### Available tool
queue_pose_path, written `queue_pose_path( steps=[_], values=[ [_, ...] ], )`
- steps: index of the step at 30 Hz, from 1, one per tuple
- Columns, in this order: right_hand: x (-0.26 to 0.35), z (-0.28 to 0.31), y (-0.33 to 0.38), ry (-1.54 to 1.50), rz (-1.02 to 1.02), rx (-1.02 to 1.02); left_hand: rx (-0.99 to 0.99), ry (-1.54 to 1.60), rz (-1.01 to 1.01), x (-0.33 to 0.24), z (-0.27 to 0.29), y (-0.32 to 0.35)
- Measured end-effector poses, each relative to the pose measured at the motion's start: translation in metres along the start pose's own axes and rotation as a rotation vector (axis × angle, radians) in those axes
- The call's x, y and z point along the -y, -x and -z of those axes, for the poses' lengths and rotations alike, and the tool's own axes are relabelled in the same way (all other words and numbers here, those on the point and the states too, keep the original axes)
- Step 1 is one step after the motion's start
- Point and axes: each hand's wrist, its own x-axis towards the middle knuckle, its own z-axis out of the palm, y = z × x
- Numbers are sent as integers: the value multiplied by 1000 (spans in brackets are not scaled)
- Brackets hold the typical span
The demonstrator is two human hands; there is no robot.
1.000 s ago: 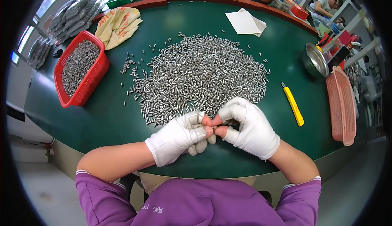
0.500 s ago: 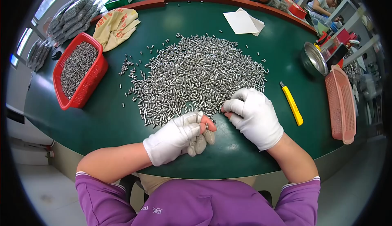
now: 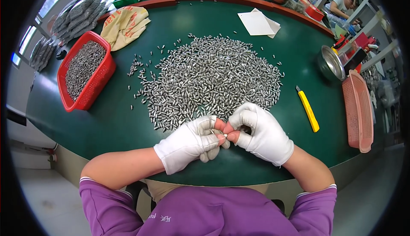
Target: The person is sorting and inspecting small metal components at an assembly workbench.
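Observation:
My left hand [image 3: 190,143] and my right hand [image 3: 261,137] meet just in front of a wide pile of small silvery metal parts [image 3: 213,76]. Both wear white gloves that leave the thumb and forefinger tips bare. A small shiny metal part [image 3: 225,136] sits between the fingertips, with the left thumb and forefinger closed on it. From the other side, my right thumb and forefinger pinch at the same spot. Fingertips cover most of the part, so its full shape is hidden.
A red basket [image 3: 109,68] of similar parts stands left, near a beige cloth bag [image 3: 124,27]. A yellow utility knife [image 3: 307,110] lies right, beside a pink basket [image 3: 358,112] and a steel bowl [image 3: 331,63]. White cards [image 3: 256,22] lie at the back. A co-worker sits far right.
My right hand has left the pile's front edge and come toward me and leftward to the left hand. The fingertips of both hands now meet at the small metal part.

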Motion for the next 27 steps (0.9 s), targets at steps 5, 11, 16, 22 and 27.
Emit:
queue_pose_path(
  steps=[5,11,16,22,27],
  values=[
    [3,1,0,4,52,-47,5,24,-21,4,3,0],
    [-12,4,-4,280,170,-200,12,5,-10,3,3,0],
    [-12,7,-5,479,251,-53,17,32,-16,4,5,0],
    [-13,4,-4,595,258,-37,98,124,-54,6,11,0],
    [-11,3,-1,422,199,-106,66,90,-18,7,11,0]
  ],
)
